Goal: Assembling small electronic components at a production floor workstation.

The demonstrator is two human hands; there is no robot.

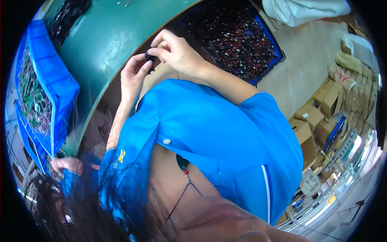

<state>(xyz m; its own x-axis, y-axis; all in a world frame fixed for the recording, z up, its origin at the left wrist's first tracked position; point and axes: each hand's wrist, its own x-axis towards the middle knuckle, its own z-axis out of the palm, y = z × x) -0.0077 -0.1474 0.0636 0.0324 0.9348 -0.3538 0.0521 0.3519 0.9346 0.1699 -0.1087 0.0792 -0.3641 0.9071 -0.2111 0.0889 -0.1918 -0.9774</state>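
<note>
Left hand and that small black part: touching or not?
Touching. The head view shows the left hand with its fingertips and thumb closed against the black part, no gap between them.

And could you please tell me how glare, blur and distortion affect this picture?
Head view: pale glare on the glossy green tabletop; dark hair blurred at lower left; fisheye curvature bending the tabletop's edge; black corners around the round image; the small black part between the left hand and right hand too dark for detail.
</note>
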